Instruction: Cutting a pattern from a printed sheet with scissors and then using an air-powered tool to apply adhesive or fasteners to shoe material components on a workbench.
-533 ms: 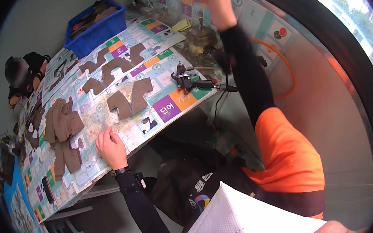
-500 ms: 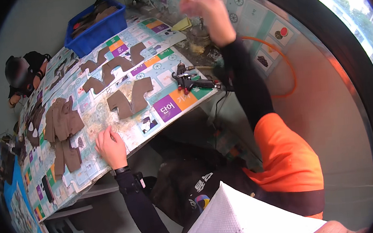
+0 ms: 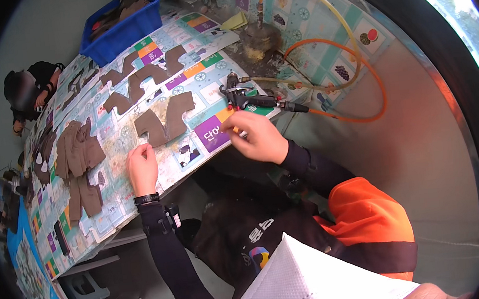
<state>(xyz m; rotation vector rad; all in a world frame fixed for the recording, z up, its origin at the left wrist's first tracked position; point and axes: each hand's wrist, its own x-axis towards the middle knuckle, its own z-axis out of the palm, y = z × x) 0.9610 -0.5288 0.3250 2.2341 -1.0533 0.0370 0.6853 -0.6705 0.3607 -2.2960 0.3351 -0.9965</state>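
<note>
A brown V-shaped fabric or leather piece lies close to the table's front edge. My left hand is closed in a pinch at its lower left corner. My right hand hovers over the table edge, fingers bent, thumb and forefinger apart, and I see nothing held in it. Just beyond it lies a black spray gun joined to an orange hose. More brown pieces are spread flat farther back, and a heap of brown pieces sits to the left.
A blue bin with brown pieces stands at the far left. A round, residue-crusted pot with a yellow hose stands by the wall. A black phone-like object rests near the left table edge. Another person bends over the far side.
My right hand came down from high near the wall to the table edge, beside the spray gun. My left fingers, earlier spread on the table, have closed at the brown piece's corner.
</note>
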